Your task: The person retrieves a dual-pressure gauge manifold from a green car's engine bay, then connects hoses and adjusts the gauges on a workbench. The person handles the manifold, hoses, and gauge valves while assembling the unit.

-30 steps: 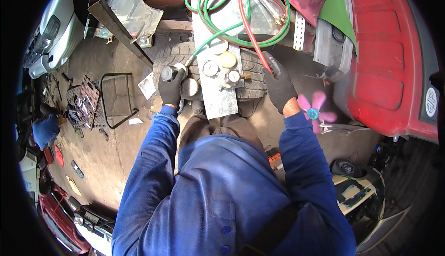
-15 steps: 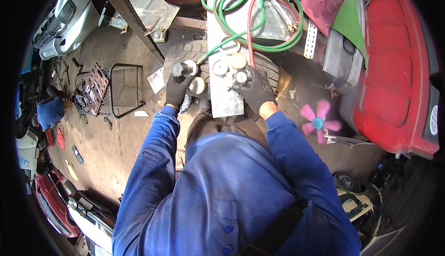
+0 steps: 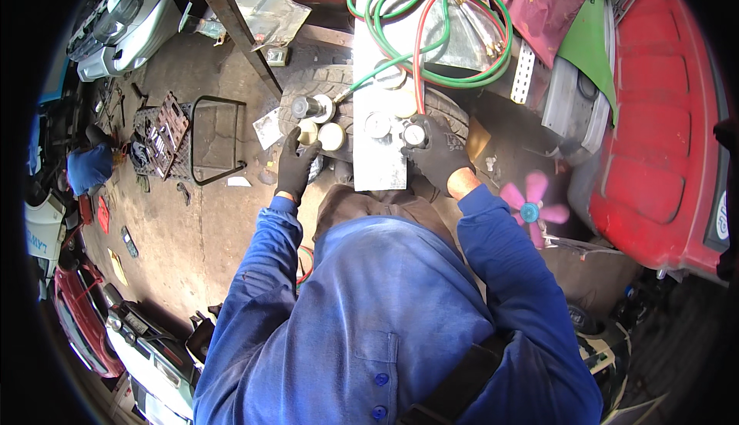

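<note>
My left hand (image 3: 295,165), in a dark glove, has its thumb and forefinger spread beside a regulator (image 3: 309,107) with a black knob and two round brass-coloured gauges (image 3: 332,137). That regulator lies on a tyre (image 3: 315,82), joined to a green hose (image 3: 368,80). My gloved right hand (image 3: 440,162) is closed round a second regulator (image 3: 414,134), whose white-faced gauge shows at the fingertips. Another white-dialled gauge (image 3: 377,125) sits just left of it, over a pale metal sheet (image 3: 381,171). A red hose (image 3: 418,71) runs up from the right hand's regulator.
Coiled hoses (image 3: 431,25) and a torch (image 3: 481,32) lie on the sheet's far end. A pink-bladed fan (image 3: 530,211) stands at right, before a red vehicle panel (image 3: 654,117). Left are a metal-framed rack (image 3: 219,140) and a crouching person in blue (image 3: 88,169).
My left hand has drawn back from the knobbed regulator, its fingers coming apart. A second brass-coloured gauge now shows beside it. The right hand keeps its hold; the whole view has shifted slightly.
</note>
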Demonstrator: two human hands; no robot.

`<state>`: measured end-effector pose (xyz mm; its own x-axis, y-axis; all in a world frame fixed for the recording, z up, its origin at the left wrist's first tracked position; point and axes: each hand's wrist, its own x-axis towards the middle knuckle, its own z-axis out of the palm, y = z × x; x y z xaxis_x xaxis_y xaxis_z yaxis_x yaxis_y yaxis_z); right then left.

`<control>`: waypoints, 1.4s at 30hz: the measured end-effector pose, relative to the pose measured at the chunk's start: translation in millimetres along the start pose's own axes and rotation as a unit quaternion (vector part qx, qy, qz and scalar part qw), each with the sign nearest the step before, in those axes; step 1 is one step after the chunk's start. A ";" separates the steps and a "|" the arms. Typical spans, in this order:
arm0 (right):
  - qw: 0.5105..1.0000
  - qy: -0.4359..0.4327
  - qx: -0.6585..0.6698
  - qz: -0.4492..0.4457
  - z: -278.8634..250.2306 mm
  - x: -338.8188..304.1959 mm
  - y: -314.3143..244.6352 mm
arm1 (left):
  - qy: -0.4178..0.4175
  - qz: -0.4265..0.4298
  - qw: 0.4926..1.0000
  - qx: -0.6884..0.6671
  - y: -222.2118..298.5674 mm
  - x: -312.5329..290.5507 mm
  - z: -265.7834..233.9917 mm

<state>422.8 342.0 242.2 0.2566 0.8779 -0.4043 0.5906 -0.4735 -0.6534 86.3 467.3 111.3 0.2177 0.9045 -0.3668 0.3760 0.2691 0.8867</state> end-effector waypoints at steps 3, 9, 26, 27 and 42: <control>0.999 -0.035 0.024 -0.004 -20.5 -5.1 0.5 | 0.000 -0.051 0.999 0.000 -1.3 -14.0 4.9; 0.991 -0.109 0.071 0.033 -49.9 -18.8 -9.4 | 0.036 0.005 0.998 0.056 -1.3 8.9 0.3; 0.996 -0.011 0.079 -0.049 -63.4 -52.3 -18.7 | -0.044 0.007 0.997 0.064 -3.2 98.2 22.8; 0.996 -0.002 0.064 -0.058 -64.3 -52.4 -19.2 | -0.048 -0.007 0.998 0.046 -3.6 103.4 21.7; 0.989 0.003 0.094 -0.113 -95.2 -62.5 -31.2 | 0.004 -0.026 0.987 0.158 111.5 17.3 88.7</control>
<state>461.1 308.6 348.8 0.1391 0.9631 -0.2305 0.4804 -0.2692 -0.8347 211.8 483.6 178.9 0.1838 0.8953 -0.4058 0.6492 0.1994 0.7340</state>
